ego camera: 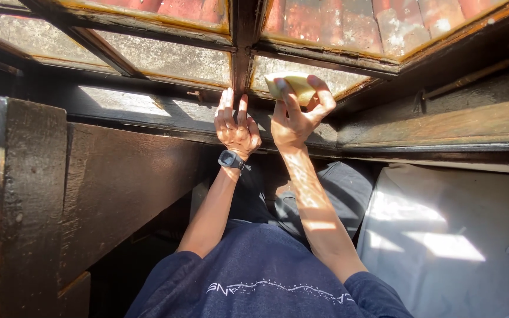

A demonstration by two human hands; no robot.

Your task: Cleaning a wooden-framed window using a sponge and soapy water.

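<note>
Sunlight falls through a weathered wooden window frame [243,35], its dark bars flaking and its dusty panes [172,58] looking out on mossy red roof tiles [349,23]. Below it runs a broad, worn wooden sill [443,126], scuffed and glossy in patches, with a rough dark timber post [16,194] standing at the left end. A white sheet [443,235], soft and creased, lies under the sill's right end, dappled with light. The person, in a navy printed T-shirt [260,271], reaches up with both bare arms. The right hand [298,115] grips a pale yellow sponge [290,85], a rounded oblong block, pressed against the lower pane just right of the frame's central upright. The left hand [237,126], fingers extended and together, rests flat against the base of that upright, just beside the right hand. A black digital wristwatch [231,159] sits on the left wrist.
</note>
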